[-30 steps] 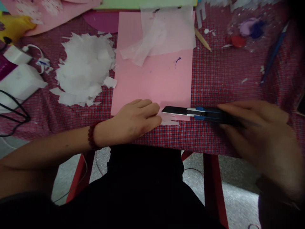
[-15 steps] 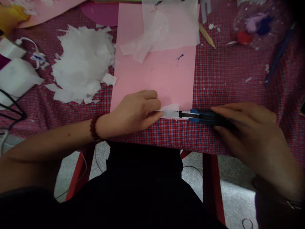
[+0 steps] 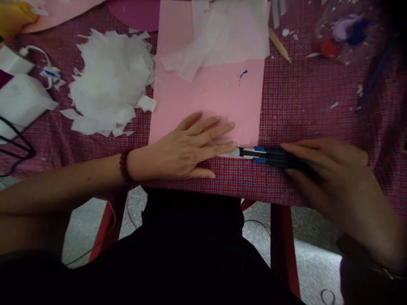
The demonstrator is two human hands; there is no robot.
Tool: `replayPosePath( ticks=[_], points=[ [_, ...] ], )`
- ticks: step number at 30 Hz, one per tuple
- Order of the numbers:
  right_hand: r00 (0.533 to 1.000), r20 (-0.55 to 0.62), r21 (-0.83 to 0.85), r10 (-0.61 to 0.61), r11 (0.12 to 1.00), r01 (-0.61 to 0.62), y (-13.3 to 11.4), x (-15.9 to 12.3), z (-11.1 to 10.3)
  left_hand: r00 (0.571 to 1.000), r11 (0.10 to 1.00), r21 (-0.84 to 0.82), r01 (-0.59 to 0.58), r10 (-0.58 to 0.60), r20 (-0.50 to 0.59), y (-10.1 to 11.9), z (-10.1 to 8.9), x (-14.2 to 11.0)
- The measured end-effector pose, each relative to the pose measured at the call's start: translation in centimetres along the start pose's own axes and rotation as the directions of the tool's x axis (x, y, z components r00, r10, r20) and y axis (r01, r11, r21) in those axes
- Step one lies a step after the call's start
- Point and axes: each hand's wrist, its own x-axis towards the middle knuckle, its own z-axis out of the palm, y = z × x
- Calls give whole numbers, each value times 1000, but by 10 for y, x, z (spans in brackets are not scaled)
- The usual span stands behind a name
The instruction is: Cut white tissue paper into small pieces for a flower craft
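Observation:
My left hand lies with fingers spread over the near edge of a pink sheet. A small white paper piece shows beneath its index finger. My right hand grips a blue and black stapler, fingers and thumb wrapped around its rear. The stapler's narrow front end meets the white piece at the sheet's near right corner. Part of the stapler is hidden inside the hand.
A heap of cut white paper pieces lies left of the pink sheet. Translucent white paper covers its far part. A pencil, a plastic bag and white adapters rest on the checked cloth.
My left hand has gone from a pinch at the white piece to lying spread and flat, its fingers further right. My right hand and the stapler have hardly moved.

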Motion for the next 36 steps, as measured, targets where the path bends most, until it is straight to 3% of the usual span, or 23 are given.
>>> replayPosePath(
  ticks=[11,19,31,36],
  points=[
    [997,39,40,64,997,-66,-13,-25,-3,999,997,-62,43,-41,21,-1,5,1],
    [995,34,76,94,992,-96,-14,-30,-3,996,997,-59,40,-44,-75,-3,9,0],
    [995,20,96,94,991,-96,-12,-33,-2,998,987,-152,55,-48,47,5,-6,1],
    [996,0,106,84,991,-84,-14,-34,-2,996,973,-228,32,-49,-70,0,-5,1]
  ],
)
